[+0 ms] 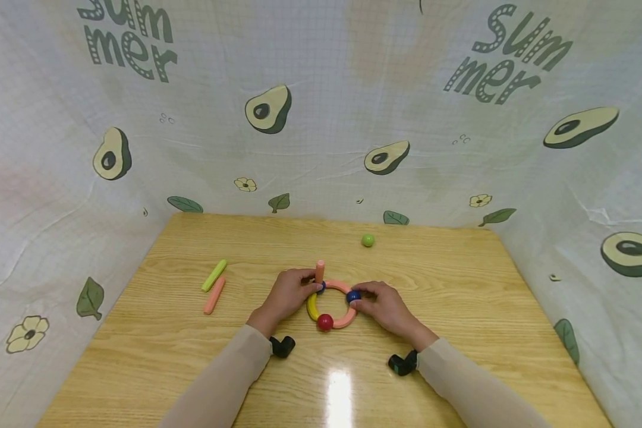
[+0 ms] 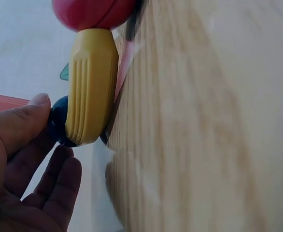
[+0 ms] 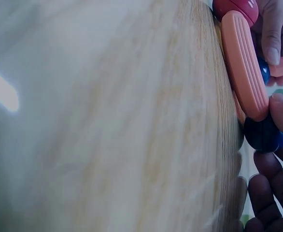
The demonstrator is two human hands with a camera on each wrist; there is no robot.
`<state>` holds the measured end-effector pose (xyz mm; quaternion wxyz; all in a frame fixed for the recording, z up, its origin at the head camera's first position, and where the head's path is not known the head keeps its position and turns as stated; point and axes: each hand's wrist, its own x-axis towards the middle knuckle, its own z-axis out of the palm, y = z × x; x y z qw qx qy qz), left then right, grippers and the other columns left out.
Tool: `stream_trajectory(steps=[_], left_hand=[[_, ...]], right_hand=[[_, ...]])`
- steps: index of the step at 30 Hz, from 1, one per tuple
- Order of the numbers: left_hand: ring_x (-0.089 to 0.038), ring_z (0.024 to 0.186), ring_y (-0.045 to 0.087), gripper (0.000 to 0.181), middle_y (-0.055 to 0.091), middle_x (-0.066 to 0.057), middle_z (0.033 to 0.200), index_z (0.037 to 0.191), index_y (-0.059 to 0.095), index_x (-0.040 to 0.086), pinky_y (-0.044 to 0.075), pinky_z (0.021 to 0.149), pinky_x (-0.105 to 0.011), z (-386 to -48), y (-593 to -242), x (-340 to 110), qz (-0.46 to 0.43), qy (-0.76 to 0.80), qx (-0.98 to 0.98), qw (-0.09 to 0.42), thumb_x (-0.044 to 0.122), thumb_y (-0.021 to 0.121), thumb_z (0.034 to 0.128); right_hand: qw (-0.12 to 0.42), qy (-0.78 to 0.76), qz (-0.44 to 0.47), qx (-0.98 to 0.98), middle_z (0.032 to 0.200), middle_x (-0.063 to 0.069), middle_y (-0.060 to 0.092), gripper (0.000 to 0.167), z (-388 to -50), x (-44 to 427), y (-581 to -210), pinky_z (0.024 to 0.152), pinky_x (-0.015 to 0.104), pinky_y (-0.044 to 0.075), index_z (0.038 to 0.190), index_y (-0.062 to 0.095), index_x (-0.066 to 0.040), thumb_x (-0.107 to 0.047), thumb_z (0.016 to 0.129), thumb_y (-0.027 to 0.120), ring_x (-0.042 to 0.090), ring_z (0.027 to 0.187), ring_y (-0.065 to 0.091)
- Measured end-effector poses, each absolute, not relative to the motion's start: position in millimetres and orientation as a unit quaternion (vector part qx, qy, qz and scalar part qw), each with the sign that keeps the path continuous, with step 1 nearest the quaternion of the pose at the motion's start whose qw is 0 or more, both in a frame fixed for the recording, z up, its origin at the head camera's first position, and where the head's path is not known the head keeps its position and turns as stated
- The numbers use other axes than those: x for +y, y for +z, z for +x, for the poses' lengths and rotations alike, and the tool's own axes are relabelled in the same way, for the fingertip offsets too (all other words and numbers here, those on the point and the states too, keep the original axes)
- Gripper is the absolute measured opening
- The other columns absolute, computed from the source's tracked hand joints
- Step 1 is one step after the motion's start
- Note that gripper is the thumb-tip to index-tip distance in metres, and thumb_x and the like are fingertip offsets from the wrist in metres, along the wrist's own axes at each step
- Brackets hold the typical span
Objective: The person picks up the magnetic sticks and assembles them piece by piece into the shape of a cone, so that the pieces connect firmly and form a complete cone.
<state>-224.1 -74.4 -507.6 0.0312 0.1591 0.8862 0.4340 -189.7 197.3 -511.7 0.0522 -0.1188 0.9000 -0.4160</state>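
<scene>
A ring of curved pieces lies on the table: a yellow piece at left, salmon pieces at right and top, joined by a red ball and blue balls. My left hand pinches the left blue ball, from which a straight salmon stick stands upright. With thumb and fingers, my right hand grips the right blue ball.
A yellow-green stick and a salmon stick lie on the wooden table, left of my left hand. Behind the ring is a green ball. A patterned cloth hangs at the back and sides.
</scene>
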Motion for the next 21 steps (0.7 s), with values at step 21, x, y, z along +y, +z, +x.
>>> stream_trajectory(steps=[21], left_hand=[[-0.024, 0.108, 0.062, 0.045, 0.064, -0.003, 0.124, 0.126, 0.067, 0.017, 0.054, 0.097, -0.045, -205.0, -504.8, -84.1, 0.112, 0.46, 0.878, 0.074, 0.036, 0.087, 0.0897]], right_hand=[[0.062, -0.415, -0.157, 0.894, 0.12, -0.006, 0.071, 0.027, -186.7, 201.6, -512.7, 0.101, 0.044, 0.049, 0.122, 0.074, -0.024, -0.032, 0.097, 0.08, 0.017, 0.114, 0.061]])
